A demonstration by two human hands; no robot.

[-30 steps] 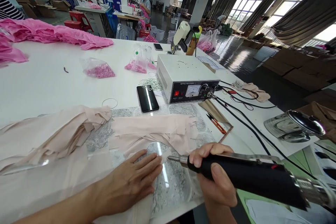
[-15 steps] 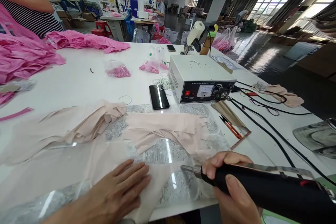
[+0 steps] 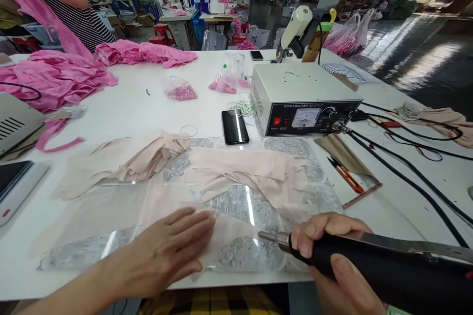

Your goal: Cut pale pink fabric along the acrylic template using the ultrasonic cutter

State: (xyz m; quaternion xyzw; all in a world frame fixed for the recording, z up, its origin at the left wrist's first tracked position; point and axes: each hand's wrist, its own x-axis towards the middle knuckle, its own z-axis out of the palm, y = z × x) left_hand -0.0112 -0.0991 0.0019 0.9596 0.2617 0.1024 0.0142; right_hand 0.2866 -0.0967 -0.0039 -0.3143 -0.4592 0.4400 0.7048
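My left hand (image 3: pixel 168 248) lies flat with fingers spread on a pale pink fabric strip (image 3: pixel 229 231) that rests on a clear sheet over a grey patterned mat (image 3: pixel 236 253). My right hand (image 3: pixel 332 256) is closed around a black handheld welding tool (image 3: pixel 384 270); its metal tip (image 3: pixel 271 237) points left, just above the strip and right of my left fingers. Two piles of pale pink strips (image 3: pixel 254 170) (image 3: pixel 136 160) lie behind. A cable joins the tool to a white control box (image 3: pixel 303 96).
A black phone (image 3: pixel 235 126) lies left of the box, orange snips (image 3: pixel 345 177) to its right. Bags of pink rings (image 3: pixel 180 91) and pink garments (image 3: pixel 55 76) sit further back. A person in a striped top (image 3: pixel 74 5) stands at the far left. Black cables (image 3: pixel 406 177) cross the right side.
My view has turned left and down, showing more of the table's left side. My left hand slid left along the strip, staying flat; the tool tip stays close beside it.
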